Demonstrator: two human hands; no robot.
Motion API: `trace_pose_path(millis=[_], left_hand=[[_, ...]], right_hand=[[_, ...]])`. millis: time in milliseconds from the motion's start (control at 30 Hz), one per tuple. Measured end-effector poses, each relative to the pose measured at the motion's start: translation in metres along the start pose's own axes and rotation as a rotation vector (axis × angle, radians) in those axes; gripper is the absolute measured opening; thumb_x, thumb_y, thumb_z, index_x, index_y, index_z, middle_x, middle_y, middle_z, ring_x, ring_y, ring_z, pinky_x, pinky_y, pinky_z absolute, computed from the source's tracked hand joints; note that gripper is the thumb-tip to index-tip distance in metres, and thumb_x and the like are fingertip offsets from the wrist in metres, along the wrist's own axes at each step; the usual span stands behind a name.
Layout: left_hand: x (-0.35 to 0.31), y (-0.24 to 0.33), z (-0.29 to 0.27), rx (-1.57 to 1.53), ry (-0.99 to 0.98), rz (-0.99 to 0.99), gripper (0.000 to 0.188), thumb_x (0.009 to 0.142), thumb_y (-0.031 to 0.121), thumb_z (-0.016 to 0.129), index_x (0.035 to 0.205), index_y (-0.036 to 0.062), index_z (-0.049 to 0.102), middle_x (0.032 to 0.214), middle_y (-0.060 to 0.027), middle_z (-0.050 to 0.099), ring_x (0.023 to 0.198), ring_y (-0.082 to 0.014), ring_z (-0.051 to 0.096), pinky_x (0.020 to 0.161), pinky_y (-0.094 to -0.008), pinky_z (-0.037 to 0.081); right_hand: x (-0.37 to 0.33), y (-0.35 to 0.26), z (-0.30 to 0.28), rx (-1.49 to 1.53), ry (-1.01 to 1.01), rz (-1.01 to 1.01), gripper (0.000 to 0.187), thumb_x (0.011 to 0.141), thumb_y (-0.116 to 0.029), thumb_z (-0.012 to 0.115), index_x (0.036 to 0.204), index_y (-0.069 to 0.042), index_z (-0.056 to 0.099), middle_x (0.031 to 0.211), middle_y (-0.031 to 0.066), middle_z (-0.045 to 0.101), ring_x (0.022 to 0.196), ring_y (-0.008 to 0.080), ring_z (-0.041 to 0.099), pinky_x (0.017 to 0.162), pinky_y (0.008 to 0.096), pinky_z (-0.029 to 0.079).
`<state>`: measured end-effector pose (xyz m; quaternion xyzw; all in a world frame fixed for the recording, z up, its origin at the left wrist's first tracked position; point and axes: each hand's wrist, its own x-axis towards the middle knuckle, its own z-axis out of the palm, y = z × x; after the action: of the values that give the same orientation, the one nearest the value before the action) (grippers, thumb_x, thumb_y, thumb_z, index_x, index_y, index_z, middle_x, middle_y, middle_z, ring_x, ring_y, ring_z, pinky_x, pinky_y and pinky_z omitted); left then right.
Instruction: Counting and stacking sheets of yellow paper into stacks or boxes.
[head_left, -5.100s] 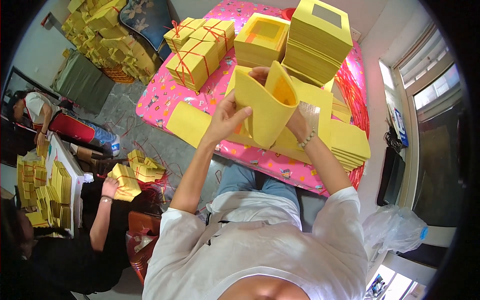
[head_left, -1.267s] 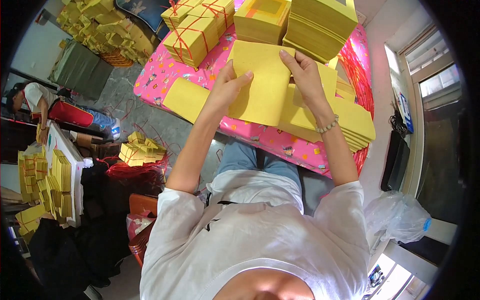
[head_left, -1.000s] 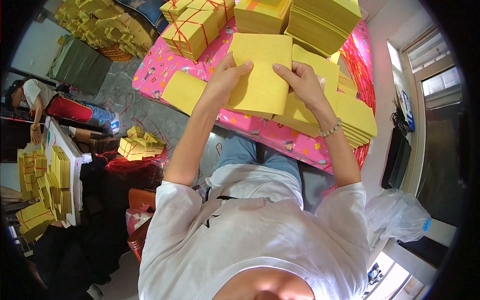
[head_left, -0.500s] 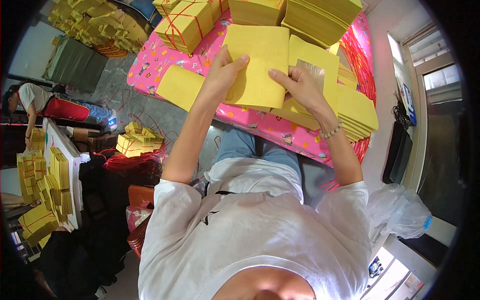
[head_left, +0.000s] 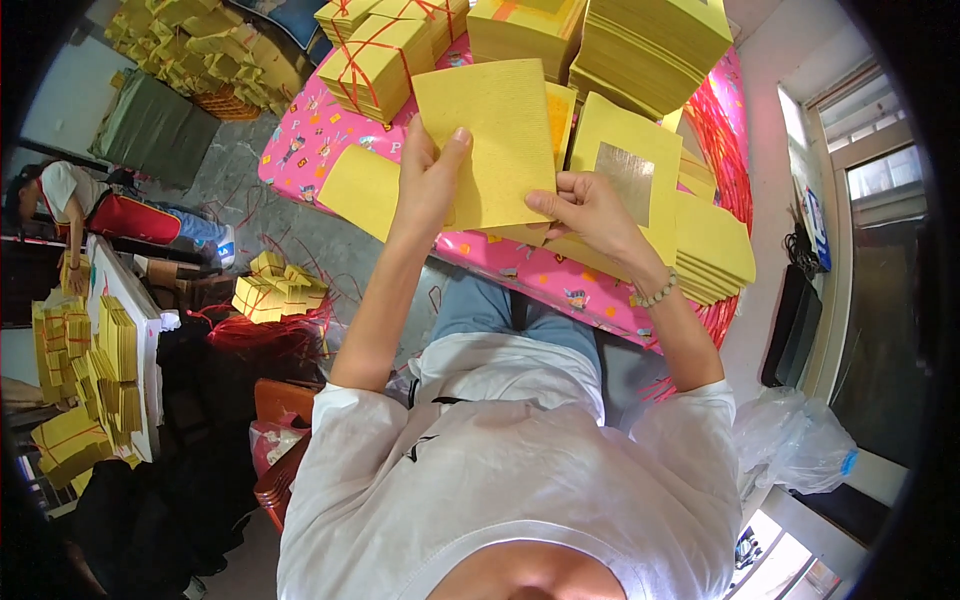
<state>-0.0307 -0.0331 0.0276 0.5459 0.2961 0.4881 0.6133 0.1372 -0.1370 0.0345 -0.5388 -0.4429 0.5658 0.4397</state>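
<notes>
Between my hands is a squarish stack of yellow paper (head_left: pixel 490 130), held over the near side of a pink, cartoon-patterned table cover (head_left: pixel 530 263). My left hand (head_left: pixel 432 172) grips its left edge, thumb on top and fingers hidden underneath. At the lower right corner, my right hand (head_left: pixel 590 208) pinches the stack between thumb and fingers. How many sheets it has I cannot tell. Just right of it lies a yellow sheet with a silvery square (head_left: pixel 627 180), close to my right fingers. An orange-printed yellow sheet (head_left: pixel 558 120) peeks out behind the held stack.
Tall yellow paper piles (head_left: pixel 645 55) and red-tied bundles (head_left: pixel 380 65) stand at the far side. Red string (head_left: pixel 735 140) hangs along the right edge. A fanned yellow pile (head_left: pixel 712 245) sits nearer. At left, another person (head_left: pixel 75 200) leans over a white table (head_left: pixel 150 370).
The held stack has shifted left and tilted, uncovering the orange-printed sheet behind it. My right hand has slid down to the stack's lower right corner.
</notes>
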Motion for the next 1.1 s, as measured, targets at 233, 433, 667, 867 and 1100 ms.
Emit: trace_pose_path(millis=[233,433,667,867,1100], left_hand=[[-0.028,-0.007,-0.012,0.019,-0.107,-0.050,0.042,0.090,0.001,0.049,0.130,-0.0004,0.037,0.121,-0.0110,0.053,0.111,-0.0165,0.051,0.093,-0.0296,0.041],[-0.044,-0.001,-0.027,0.008,-0.011,-0.032,0.039,0.092,0.008,0.050,0.130,-0.0004,0.040,0.122,-0.0097,0.055,0.111,-0.0157,0.053,0.093,-0.0299,0.041],[-0.047,0.006,-0.062,-0.127,0.222,-0.122,0.034,0.092,0.004,0.050,0.125,0.0000,0.043,0.117,-0.0107,0.057,0.104,-0.0165,0.057,0.087,-0.0300,0.046],[-0.033,-0.002,-0.121,-0.121,0.395,-0.062,0.035,0.092,0.005,0.050,0.126,0.0003,0.044,0.117,-0.0101,0.057,0.103,-0.0187,0.058,0.086,-0.0317,0.048],[-0.017,-0.034,-0.164,-0.009,0.479,-0.256,0.037,0.090,0.009,0.056,0.124,0.0002,0.046,0.117,-0.0098,0.058,0.100,-0.0182,0.060,0.083,-0.0327,0.050]], right_hand=[[0.031,-0.018,-0.008,-0.082,0.148,-0.104,0.026,0.091,-0.029,0.060,0.096,-0.004,0.063,0.080,-0.0021,0.064,0.068,0.0032,0.058,0.060,0.0186,0.047],[0.039,-0.029,0.013,-0.160,0.064,-0.051,0.027,0.090,-0.030,0.060,0.085,-0.003,0.063,0.073,-0.0034,0.061,0.064,0.0031,0.056,0.056,0.0193,0.046],[0.065,-0.031,0.046,-0.385,-0.053,-0.136,0.027,0.089,-0.028,0.061,0.081,-0.002,0.061,0.067,-0.0018,0.058,0.060,0.0049,0.054,0.053,0.0212,0.047],[0.121,-0.028,0.078,-0.659,-0.200,-0.335,0.030,0.084,-0.029,0.064,0.080,0.000,0.059,0.065,0.0032,0.058,0.062,0.0111,0.056,0.056,0.0268,0.046],[0.193,-0.011,0.105,-1.025,-0.200,-0.336,0.029,0.080,-0.029,0.064,0.088,-0.002,0.063,0.077,0.0136,0.065,0.071,0.0277,0.063,0.065,0.0389,0.047]])
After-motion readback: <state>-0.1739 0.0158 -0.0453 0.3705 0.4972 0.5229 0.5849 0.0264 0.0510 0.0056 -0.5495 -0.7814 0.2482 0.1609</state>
